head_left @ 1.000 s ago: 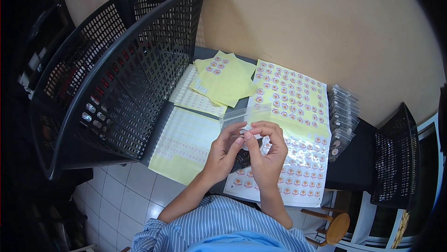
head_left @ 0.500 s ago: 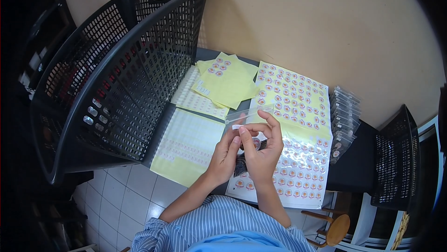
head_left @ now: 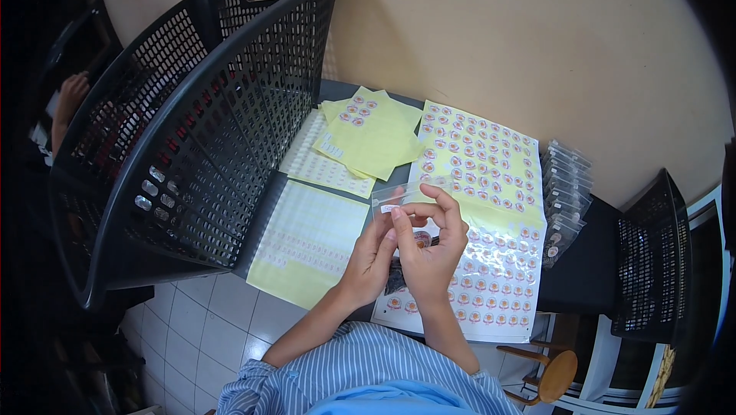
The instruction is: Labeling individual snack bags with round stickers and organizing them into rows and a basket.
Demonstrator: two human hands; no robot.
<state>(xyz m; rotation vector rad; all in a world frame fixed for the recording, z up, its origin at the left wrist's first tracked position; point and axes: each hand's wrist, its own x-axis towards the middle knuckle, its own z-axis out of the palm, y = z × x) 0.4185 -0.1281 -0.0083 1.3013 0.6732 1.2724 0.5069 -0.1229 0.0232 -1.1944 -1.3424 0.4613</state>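
Observation:
My left hand (head_left: 365,268) is closed on a clear plastic bag (head_left: 414,187) held over the table's front edge. A small white label sticker (head_left: 389,209) lies near the bag's upper left part. My right hand (head_left: 431,265) has its thumb tip at the label's edge, with its fingers bent around the bag's right side. Dark contents (head_left: 395,277) and a round printed sticker (head_left: 422,239) show in the bag between my hands. Under and beside my hands are a large sheet of round stickers (head_left: 491,261) and a sheet of small labels (head_left: 307,223).
A tall black perforated basket (head_left: 199,123) stands at the left, with another person's hand (head_left: 74,89) beyond it. Yellow backing sheets (head_left: 372,135) lie at the back. Several filled clear bags (head_left: 566,192) are lined up at the right, near a black basket (head_left: 652,261) and wooden stool (head_left: 558,378).
My right thumb has shifted slightly off the label, and more of the label shows. Both hands stay nearly in place. Another person's hand has come into view at the far left.

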